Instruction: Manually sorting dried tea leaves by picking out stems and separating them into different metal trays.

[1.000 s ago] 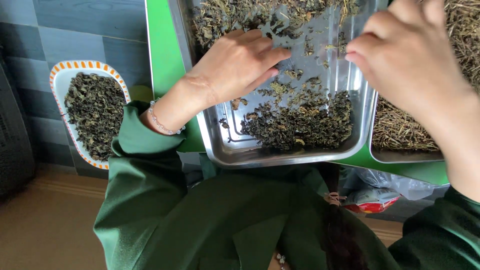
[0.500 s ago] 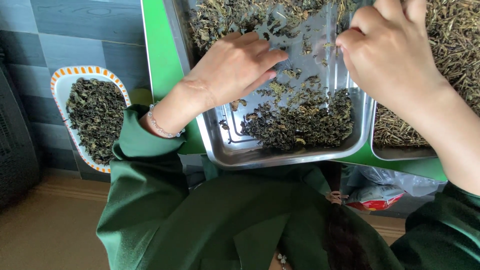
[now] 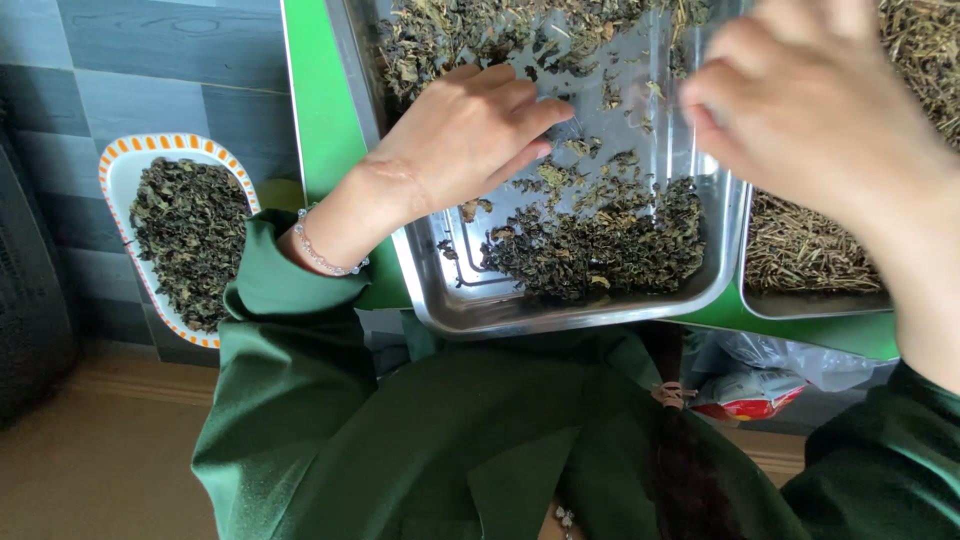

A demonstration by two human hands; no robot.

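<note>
A steel tray (image 3: 560, 318) lies on a green table (image 3: 315, 100). It holds a dark pile of dried leaves (image 3: 600, 250) at its near end and looser, greener leaves (image 3: 450, 30) at the far end. My left hand (image 3: 470, 130) rests palm down in the tray with its fingers stretched out, the tips on scattered leaves in the middle. My right hand (image 3: 810, 110) is blurred and hovers with curled fingers over the tray's right edge. Whether it holds anything is not visible.
A second steel tray (image 3: 800, 310) full of dry stems stands to the right, touching the first. A white oval dish (image 3: 115, 170) with an orange-striped rim, filled with dark leaves, sits low on the left. Plastic bags (image 3: 760, 380) lie under the table.
My right hand has shifted right and a little toward me, away from the tray's middle, and is now blurred by motion. My left hand has stayed in place.
</note>
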